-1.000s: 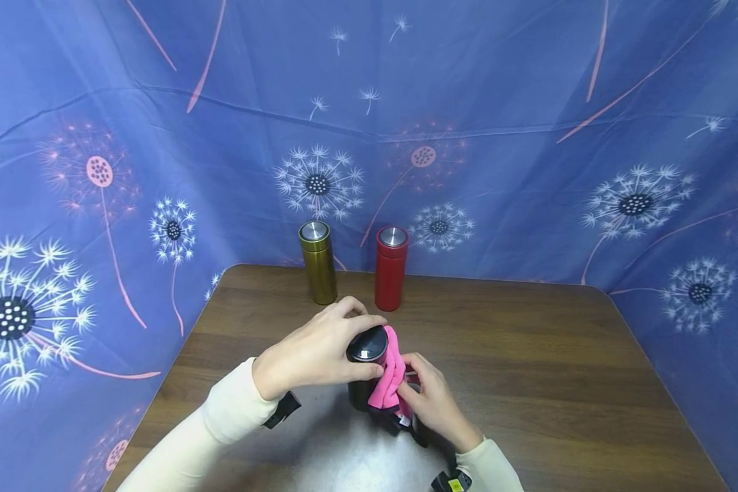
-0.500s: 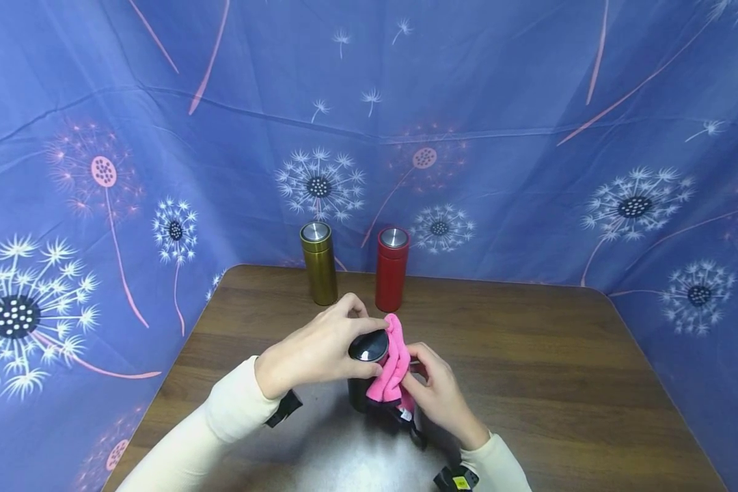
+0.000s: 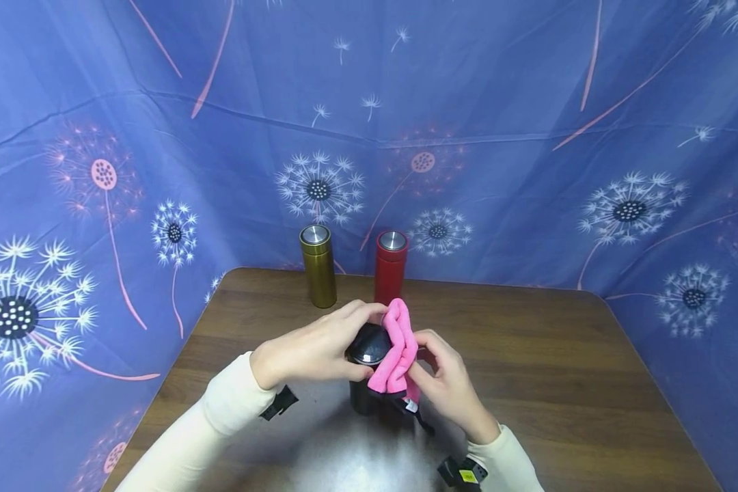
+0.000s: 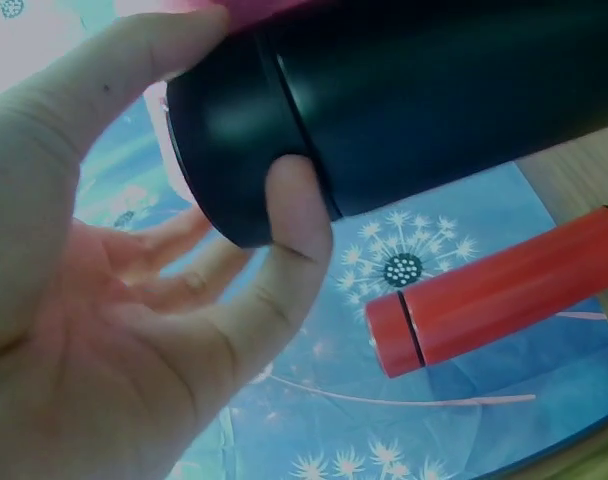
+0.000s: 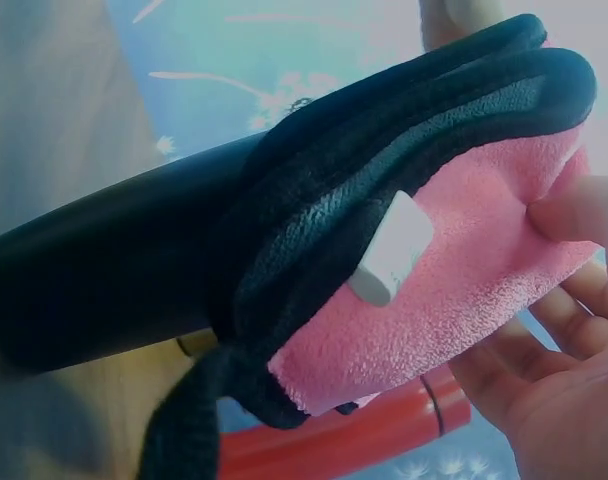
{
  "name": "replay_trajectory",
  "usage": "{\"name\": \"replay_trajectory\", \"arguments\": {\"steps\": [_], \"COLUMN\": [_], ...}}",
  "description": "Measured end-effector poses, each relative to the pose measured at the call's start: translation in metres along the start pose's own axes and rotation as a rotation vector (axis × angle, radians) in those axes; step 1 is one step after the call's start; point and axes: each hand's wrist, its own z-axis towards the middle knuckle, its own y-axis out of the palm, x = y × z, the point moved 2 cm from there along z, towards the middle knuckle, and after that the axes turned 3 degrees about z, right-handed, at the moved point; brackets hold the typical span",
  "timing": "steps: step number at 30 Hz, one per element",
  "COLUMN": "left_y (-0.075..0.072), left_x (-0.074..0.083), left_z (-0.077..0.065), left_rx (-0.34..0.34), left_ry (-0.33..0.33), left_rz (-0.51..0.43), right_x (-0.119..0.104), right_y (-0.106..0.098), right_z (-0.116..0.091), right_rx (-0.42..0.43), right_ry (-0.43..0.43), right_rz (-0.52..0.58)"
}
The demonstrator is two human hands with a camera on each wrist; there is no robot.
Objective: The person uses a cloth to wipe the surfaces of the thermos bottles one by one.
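A black thermos bottle (image 3: 363, 396) stands upright near the middle of the table, its dark glossy lid (image 3: 370, 344) uppermost. My left hand (image 3: 320, 345) grips it around the lid, thumb on one side and fingers on the other. In the left wrist view the thumb and a finger lie on the black lid (image 4: 224, 140). Against the bottle's right side is a folded pink cloth (image 3: 396, 352) with black edging, a white tag (image 5: 394, 250) and a black strap (image 5: 189, 420). My right hand (image 3: 445, 383) pinches this cloth from the right, thumb on its fuzzy pink face.
Behind the hands, a gold thermos bottle (image 3: 320, 273) and a red thermos bottle (image 3: 391, 270) stand upright toward the back edge of the wooden table (image 3: 529, 355). A blue curtain (image 3: 498, 178) with a dandelion print hangs behind and at the sides.
The pink cloth has moved upward beside the bottle, its top now rising above the lid and overlapping the red bottle's base. My right hand has shifted slightly right; the left keeps its grip.
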Motion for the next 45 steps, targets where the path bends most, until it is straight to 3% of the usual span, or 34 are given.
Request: {"name": "replay_trajectory", "arguments": {"steps": [8, 18, 23, 32, 38, 45], "left_y": [0.001, 0.009, 0.009, 0.004, 0.003, 0.002], "left_x": [-0.004, 0.000, 0.001, 0.004, 0.005, 0.004], "left_z": [-0.001, -0.001, -0.002, -0.003, -0.001, -0.001], "left_rx": [0.007, 0.150, 0.177, 0.125, 0.104, 0.090], "left_ry": [0.014, -0.083, -0.113, -0.130, -0.113, -0.097], "left_rz": [-0.033, 0.115, 0.138, 0.150, 0.154, 0.156], "right_x": [0.002, 0.023, 0.039, 0.065, 0.071, 0.069], "right_y": [0.002, 0.008, 0.012, 0.018, 0.020, 0.020], "right_z": [0.002, -0.009, -0.017, -0.034, -0.041, -0.042], "right_rx": [0.013, 0.013, -0.008, -0.034, -0.048, -0.034], "right_ry": [0.042, 0.053, 0.063, 0.142, 0.194, 0.170], "right_rz": [0.009, 0.014, 0.030, 0.014, 0.033, 0.026]}}
